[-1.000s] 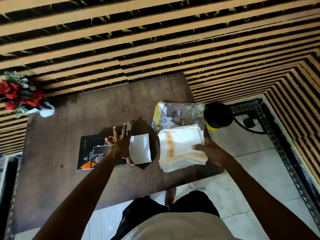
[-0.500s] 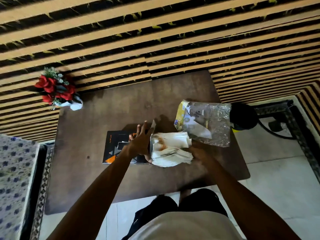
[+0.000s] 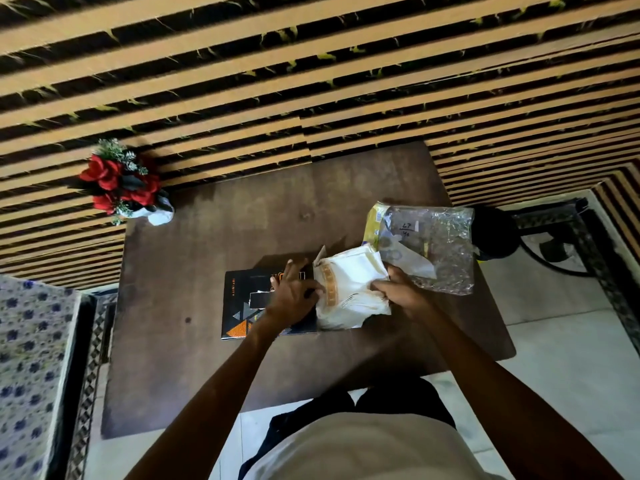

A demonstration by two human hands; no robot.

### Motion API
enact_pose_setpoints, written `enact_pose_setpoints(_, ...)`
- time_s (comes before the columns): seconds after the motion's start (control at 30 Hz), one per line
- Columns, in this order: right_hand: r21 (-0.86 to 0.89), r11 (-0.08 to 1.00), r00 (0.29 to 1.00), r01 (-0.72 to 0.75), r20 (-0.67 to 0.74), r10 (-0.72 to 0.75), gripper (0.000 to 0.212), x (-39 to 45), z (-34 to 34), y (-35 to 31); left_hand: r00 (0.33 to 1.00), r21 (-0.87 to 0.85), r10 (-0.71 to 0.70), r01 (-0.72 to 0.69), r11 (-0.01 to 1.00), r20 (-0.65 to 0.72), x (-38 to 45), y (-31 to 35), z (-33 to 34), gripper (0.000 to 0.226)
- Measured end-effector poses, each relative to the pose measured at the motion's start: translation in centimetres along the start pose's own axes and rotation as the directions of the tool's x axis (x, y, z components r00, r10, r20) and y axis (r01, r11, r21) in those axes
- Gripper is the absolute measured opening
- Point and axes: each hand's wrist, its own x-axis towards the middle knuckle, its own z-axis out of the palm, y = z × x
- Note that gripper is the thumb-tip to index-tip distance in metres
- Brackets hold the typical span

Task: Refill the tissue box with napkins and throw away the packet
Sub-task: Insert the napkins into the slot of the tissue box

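Napkins, a white stack with an orange band, sit at the open right end of the dark box on the brown worktop. Right hand has its grip closed on the stack's right edge. Left hand lies flat on the box, fingers spread, touching the stack's left side; whether the stack is partly inside is hard to tell. Clear packet lies just right of the napkins. Red flowers stand at the far left corner.

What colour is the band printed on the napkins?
Orange-gold, on white napkins; seen in the head view.
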Motion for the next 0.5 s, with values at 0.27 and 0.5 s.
enact_pose_setpoints(0.27, 0.060, 0.998, 0.996, 0.001, 0.086, -0.006, 0.061, 0.3, -0.7, 0.8, 1.000, 0.233, -0.001, 0.008, 0.972, -0.028, -1.0, 0.6, 2.3, 0.024)
enact_pose_setpoints(0.5, -0.025, 1.000, 0.982, -0.010, 0.188, 0.014, 0.073, 1.6, -1.2, 4.0, 0.997, 0.151, -0.066, 0.058, 0.987, 0.046, 0.0, 1.1, 1.1, 0.041)
